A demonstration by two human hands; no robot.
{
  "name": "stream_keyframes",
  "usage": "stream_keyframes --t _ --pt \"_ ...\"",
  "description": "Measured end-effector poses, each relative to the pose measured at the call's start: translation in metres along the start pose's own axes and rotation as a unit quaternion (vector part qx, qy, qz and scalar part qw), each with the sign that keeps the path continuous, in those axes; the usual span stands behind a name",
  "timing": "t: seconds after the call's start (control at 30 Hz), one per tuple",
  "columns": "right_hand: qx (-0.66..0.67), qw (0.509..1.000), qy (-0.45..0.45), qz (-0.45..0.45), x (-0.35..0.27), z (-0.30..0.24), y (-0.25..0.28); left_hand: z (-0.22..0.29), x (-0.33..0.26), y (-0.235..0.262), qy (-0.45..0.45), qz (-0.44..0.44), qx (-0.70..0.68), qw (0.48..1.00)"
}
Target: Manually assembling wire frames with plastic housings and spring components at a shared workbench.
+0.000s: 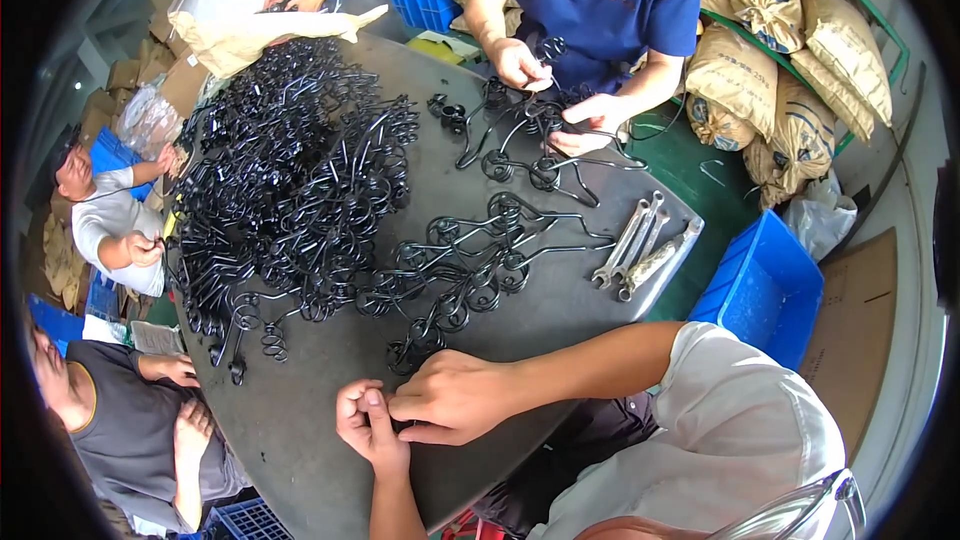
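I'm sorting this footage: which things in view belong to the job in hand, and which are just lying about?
Likely the job:
heaped black coiled metal parts, beside the right hand

Likely lying about:
silver metal wrenches
rectangular blue plastic bin
bulging tan sacks

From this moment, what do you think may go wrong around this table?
The wrenches lie near the edge of the table, so a bump might knock them off. The black wire parts are heaped in a tangle; pulling one might drag others along. The left hand and right hand work close together, so a finger might get pinched.
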State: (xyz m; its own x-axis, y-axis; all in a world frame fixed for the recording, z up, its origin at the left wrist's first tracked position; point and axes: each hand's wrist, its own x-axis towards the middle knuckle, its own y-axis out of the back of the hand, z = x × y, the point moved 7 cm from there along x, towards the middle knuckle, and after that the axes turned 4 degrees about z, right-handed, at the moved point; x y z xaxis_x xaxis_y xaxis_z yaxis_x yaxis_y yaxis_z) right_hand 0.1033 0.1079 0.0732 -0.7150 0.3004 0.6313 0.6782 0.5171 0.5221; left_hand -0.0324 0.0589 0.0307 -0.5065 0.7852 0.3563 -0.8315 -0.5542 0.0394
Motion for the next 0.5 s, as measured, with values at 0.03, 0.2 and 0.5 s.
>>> stream_keyframes --t 0.03,0.2,0.5 --pt "0.011 1.000 0.009 -0.002 0.000 -0.003 -0.001 0.001 -0.002 0.005 -0.006 0.008 -0.001 1.000" --pt "-0.041 0.999 -0.009 0.008 -0.001 0.003 0.005 -0.009 0.000 -0.007 0.004 -0.023 -0.039 0.999" --pt "-0.024 0.998 -0.052 -0.018 0.001 -0.001 0.000 -0.002 -0.007 -0.001 0.044 -0.029 -0.089 0.995"
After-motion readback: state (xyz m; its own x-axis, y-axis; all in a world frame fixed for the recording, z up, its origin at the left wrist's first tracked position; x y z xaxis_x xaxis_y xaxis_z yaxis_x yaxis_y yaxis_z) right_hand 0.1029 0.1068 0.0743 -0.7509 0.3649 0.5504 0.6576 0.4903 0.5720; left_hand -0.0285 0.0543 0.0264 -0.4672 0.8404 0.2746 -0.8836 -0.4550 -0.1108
